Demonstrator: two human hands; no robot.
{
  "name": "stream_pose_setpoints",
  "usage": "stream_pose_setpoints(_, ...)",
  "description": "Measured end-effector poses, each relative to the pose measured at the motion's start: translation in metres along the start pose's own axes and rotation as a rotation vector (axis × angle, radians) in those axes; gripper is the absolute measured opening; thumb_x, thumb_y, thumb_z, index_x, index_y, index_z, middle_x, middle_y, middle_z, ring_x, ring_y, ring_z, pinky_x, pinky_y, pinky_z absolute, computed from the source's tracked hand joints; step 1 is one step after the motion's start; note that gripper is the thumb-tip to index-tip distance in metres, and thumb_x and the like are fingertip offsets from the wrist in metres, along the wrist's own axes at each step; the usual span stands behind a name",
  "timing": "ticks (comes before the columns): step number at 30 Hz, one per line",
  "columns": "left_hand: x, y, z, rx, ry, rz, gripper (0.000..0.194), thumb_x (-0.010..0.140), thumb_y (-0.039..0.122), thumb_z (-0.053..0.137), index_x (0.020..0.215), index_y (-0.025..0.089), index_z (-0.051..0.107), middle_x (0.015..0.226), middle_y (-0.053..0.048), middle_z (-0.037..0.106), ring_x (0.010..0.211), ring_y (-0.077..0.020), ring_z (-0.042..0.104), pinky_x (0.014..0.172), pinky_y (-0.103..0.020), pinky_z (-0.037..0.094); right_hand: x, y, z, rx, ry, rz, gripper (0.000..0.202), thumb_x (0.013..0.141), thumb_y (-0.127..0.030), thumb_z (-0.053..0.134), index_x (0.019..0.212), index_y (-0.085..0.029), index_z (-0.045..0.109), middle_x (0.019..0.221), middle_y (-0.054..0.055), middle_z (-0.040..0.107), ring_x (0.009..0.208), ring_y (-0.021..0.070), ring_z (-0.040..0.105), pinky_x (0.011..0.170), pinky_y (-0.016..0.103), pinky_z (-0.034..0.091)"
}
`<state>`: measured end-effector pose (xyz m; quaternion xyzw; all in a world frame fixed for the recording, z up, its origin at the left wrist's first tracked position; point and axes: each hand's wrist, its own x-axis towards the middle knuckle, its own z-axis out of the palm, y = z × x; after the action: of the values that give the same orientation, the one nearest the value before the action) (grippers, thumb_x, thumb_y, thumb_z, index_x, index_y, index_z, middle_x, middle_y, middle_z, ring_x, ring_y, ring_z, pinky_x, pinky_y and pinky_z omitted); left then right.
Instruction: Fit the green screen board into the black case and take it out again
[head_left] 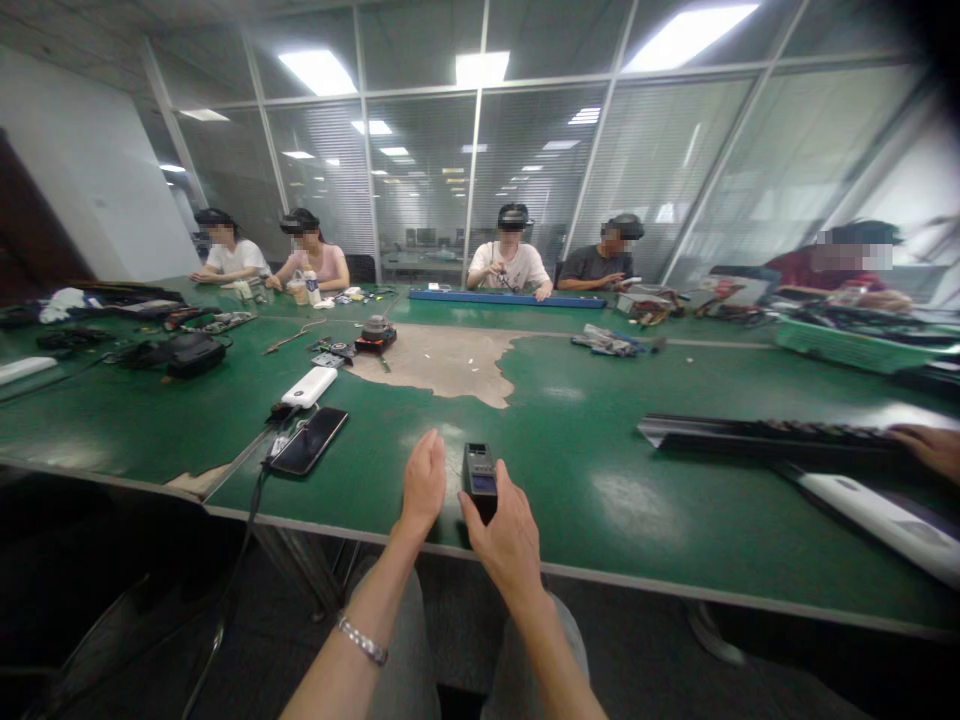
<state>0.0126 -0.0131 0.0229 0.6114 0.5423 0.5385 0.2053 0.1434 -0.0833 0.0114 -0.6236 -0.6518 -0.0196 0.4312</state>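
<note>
A small dark grey handheld device (478,462), with a little screen and a few buttons, is on the green table close to the front edge. My right hand (511,520) is wrapped round its near end, thumb on the left side and fingers along the right. Just left of the device, my left hand (424,482) rests on its little-finger side, fingers stretched out and together, holding nothing. A black smartphone (310,441) lies farther left, beside a white power bank (310,387) with cables attached.
The green table (570,440) has a bare patch (450,365) ahead. A dark long part (765,437) and a white long casing (877,515) lie right, near another person's hand (930,447). A green basket (847,345) stands far right. Several people with headsets sit opposite.
</note>
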Motion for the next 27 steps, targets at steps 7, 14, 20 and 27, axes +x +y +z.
stream_pose_setpoints(7, 0.0, 0.0, 0.0, 0.001, -0.001, 0.006, 0.049, 0.1, 0.045, 0.032, 0.128, 0.014, 0.059, 0.135, -0.013, 0.058, 0.129, -0.022, 0.05, 0.113, -0.039, 0.034, 0.001, -0.003, 0.0, -0.017, -0.013, 0.05, 0.072, 0.087, -0.05, 0.054, 0.14, -0.004, 0.041, 0.129, 0.02, 0.058, 0.117, 0.0297, 0.055, 0.098, 0.043, 0.046)
stream_pose_setpoints(14, 0.0, 0.002, -0.001, -0.007, -0.015, -0.002, 0.05, 0.1, 0.045, 0.032, 0.128, 0.012, 0.058, 0.135, -0.014, 0.057, 0.13, -0.0226, 0.05, 0.113, -0.039, 0.035, 0.012, -0.011, -0.008, 0.064, -0.029, 0.146, 0.07, 0.085, -0.054, 0.055, 0.138, -0.009, 0.047, 0.126, 0.019, 0.061, 0.114, 0.0301, 0.058, 0.096, 0.043, 0.047)
stream_pose_setpoints(20, -0.001, 0.001, -0.001, -0.026, -0.021, -0.016, 0.051, 0.099, 0.047, 0.033, 0.129, 0.014, 0.058, 0.136, -0.013, 0.057, 0.13, -0.0226, 0.05, 0.113, -0.039, 0.035, 0.032, -0.012, -0.032, 0.133, 0.056, 0.161, 0.075, 0.082, -0.057, 0.058, 0.14, -0.012, 0.045, 0.13, 0.017, 0.059, 0.118, 0.0285, 0.058, 0.1, 0.041, 0.045)
stream_pose_setpoints(27, -0.001, 0.001, 0.0, -0.016, -0.012, -0.004, 0.05, 0.099, 0.047, 0.034, 0.128, 0.014, 0.059, 0.135, -0.013, 0.058, 0.129, -0.0228, 0.05, 0.113, -0.04, 0.034, 0.03, 0.037, -0.039, 0.032, 0.017, 0.195, 0.072, 0.081, -0.058, 0.057, 0.136, -0.012, 0.051, 0.127, 0.017, 0.061, 0.116, 0.03, 0.058, 0.1, 0.044, 0.044)
